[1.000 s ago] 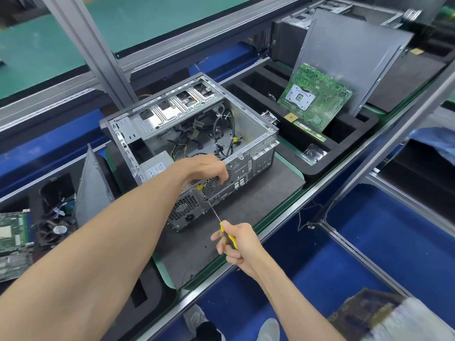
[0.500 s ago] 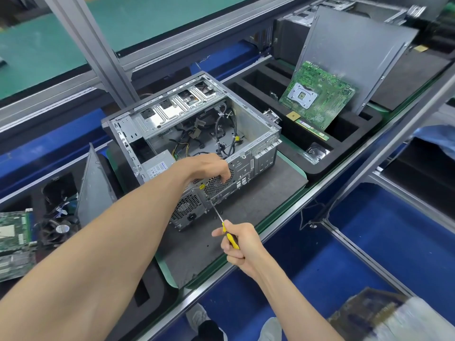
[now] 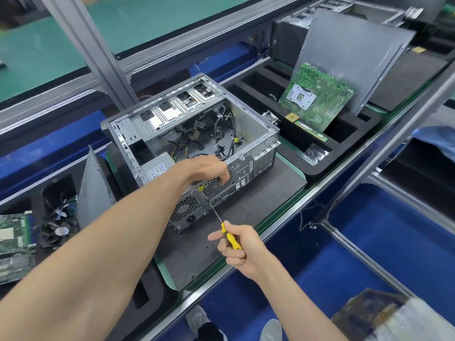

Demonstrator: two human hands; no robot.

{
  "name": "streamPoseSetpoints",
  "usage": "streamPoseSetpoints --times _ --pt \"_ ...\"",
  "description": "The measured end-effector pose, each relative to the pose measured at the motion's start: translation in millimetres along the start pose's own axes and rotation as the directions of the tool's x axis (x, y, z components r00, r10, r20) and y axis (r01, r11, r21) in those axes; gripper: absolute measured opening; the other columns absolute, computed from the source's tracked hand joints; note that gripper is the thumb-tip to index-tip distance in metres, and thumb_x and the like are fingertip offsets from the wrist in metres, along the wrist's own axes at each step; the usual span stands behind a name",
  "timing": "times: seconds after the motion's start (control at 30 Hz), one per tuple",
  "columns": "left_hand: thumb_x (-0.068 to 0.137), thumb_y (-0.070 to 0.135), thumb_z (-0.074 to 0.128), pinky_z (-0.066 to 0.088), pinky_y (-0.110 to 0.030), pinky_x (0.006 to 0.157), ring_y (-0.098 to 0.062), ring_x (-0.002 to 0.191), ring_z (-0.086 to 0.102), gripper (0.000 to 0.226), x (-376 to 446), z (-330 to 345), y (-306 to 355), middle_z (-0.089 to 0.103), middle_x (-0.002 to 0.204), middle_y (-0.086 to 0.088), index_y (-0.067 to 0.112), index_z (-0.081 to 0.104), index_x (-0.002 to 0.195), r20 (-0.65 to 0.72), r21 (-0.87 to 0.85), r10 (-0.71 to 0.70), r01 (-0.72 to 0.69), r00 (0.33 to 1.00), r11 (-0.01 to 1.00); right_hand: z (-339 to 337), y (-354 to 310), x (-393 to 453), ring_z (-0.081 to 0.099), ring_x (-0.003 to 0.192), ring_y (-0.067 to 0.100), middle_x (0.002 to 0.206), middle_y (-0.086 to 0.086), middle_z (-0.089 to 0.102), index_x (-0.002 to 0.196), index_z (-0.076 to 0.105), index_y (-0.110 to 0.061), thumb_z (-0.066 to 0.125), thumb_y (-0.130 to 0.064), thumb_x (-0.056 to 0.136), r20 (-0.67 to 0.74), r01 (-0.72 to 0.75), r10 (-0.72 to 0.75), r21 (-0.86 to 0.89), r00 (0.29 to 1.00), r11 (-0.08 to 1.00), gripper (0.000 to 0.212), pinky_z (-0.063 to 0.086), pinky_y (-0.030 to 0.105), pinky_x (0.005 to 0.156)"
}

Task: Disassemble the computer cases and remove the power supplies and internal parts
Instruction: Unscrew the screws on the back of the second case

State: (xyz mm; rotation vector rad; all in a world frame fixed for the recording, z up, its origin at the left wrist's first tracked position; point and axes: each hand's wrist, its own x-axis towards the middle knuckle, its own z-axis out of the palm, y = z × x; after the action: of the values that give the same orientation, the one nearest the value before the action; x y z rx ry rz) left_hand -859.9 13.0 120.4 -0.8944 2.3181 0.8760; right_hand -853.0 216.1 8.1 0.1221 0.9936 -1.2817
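Here, an open silver-grey steel computer case point(image 3: 197, 141) lies on its side on a dark grey foam mat point(image 3: 236, 232) on the counter point(image 3: 283, 232), its perforated rear panel facing the person. The left hand point(image 3: 209, 168) reaches over the case's near top edge, its fingers point(image 3: 224, 178) curled down over the rim and gripping it against the round fan grille. Just left of those fingers, inside the case's near corner, sits the grey boxy power supply with a white label point(image 3: 157, 168); beyond the fingers, bundles of black and yellow cables point(image 3: 221, 136) lie loose on the case floor.

The right hand point(image 3: 236, 247) holds a yellow-and-black-handled screwdriver point(image 3: 225, 230), its fingers wrapped around the handle with the index finger stretched out to the left. The thin metal shaft runs up and away from the fingers, and its tip touches the rear panel just below the left hand, between the fan grille and the power supply's vent.

Well to the right of both hands, a green motherboard point(image 3: 317, 99) leans against a tilted grey metal side panel point(image 3: 352, 55) in a black foam tray point(image 3: 344, 143). Far left of the left arm lie a black cooling fan point(image 3: 57, 231) and another green circuit board point(image 3: 14, 239).
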Motion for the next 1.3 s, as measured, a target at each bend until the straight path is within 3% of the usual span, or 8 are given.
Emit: streamPoseSetpoints --times 0.23,0.43,0.57,0.73,0.93,1.07,1.2,1.3 --pt "0.058 0.026 0.06 0.029 -0.038 0.062 -0.021 0.065 0.03 0.027 1 0 0 0.036 0.071 -0.003 0.022 0.037 0.046 0.007 0.006 0.011 -0.011 1.0 1.0 3 17 1 0.058 0.066 0.021 0.073 0.0 0.068 0.104 0.065 -0.019 0.048 -0.041 0.103 0.085 -0.03 -0.755 -0.99 0.651 -0.138 0.028 0.037 0.028 0.057" --pt "0.056 0.027 0.06 0.029 -0.041 0.065 -0.023 0.069 0.031 0.026 2 1 -1 0.036 0.073 -0.004 0.022 0.036 0.047 0.014 0.009 0.019 -0.019 1.0 1.0 3 2 -2 0.032 0.037 0.011 0.071 0.017 0.067 0.113 0.069 0.0 0.052 -0.04 0.103 -0.106 0.024 -0.033 -0.079 0.994 0.997 0.044 0.023 0.021 0.035" --pt "0.057 0.029 0.061 0.031 -0.042 0.067 -0.024 0.072 0.033 0.026 5 1 -3 0.039 0.079 -0.007 0.016 0.038 0.058 0.007 0.005 0.009 -0.009 1.0 1.0 4 1 -2 0.035 0.037 0.011 0.059 0.012 0.06 0.091 0.07 0.003 0.043 -0.034 0.107 -0.079 0.132 -0.171 -0.363 0.982 0.922 0.049 0.029 0.025 0.037" --pt "0.056 0.031 0.06 0.031 -0.042 0.067 -0.024 0.071 0.033 0.026 5 1 -3 0.038 0.077 -0.006 0.017 0.038 0.055 0.013 0.007 0.015 -0.015 1.0 1.0 1 18 0 0.066 0.072 0.025 0.077 0.003 0.071 0.109 0.063 -0.017 0.047 -0.04 0.104 0.124 -0.017 -0.75 -0.984 0.65 -0.177 0.029 0.048 0.031 0.061" --pt "0.055 0.029 0.06 0.03 -0.042 0.066 -0.024 0.072 0.032 0.026 6 1 -2 0.037 0.078 -0.006 0.016 0.037 0.059 0.013 0.015 0.016 -0.017 1.0 1.0 5 4 -1 0.033 0.037 0.012 0.065 0.017 0.066 0.104 0.071 0.001 0.047 -0.039 0.105 -0.12 0.055 -0.082 -0.211 0.989 0.976 0.047 0.024 0.024 0.037" --pt "0.057 0.029 0.06 0.031 -0.042 0.068 -0.024 0.074 0.033 0.027 6 1 -3 0.038 0.08 -0.007 0.016 0.037 0.06 0.023 0.003 0.022 -0.022 0.999 1.0 6 4 -2 0.038 0.036 0.012 0.055 0.011 0.062 0.081 0.07 -0.002 0.047 -0.036 0.106 -0.141 0.186 -0.317 -0.567 0.938 0.802 0.048 0.029 0.025 0.042" --pt "0.058 0.03 0.06 0.033 -0.042 0.069 -0.024 0.074 0.035 0.025 6 1 -3 0.041 0.081 -0.007 0.015 0.04 0.059 0.014 0.008 0.024 -0.024 1.0 1.0 1 14 -1 0.046 0.054 0.014 0.062 0.0 0.062 0.083 0.066 -0.016 0.061 -0.037 0.098 0.068 0.09 -0.79 -0.996 0.609 -0.016 0.027 0.039 0.028 0.054" --pt "0.055 0.03 0.059 0.03 -0.042 0.068 -0.024 0.074 0.033 0.026 5 1 -1 0.039 0.08 -0.007 0.016 0.038 0.06 0.016 0.004 0.027 -0.027 1.0 1.0 8 12 -4 0.055 0.054 0.012 0.061 -0.004 0.066 0.084 0.072 -0.021 0.066 -0.039 0.094 -0.094 0.235 -0.763 -0.921 0.64 0.311 0.022 0.046 0.025 0.057"
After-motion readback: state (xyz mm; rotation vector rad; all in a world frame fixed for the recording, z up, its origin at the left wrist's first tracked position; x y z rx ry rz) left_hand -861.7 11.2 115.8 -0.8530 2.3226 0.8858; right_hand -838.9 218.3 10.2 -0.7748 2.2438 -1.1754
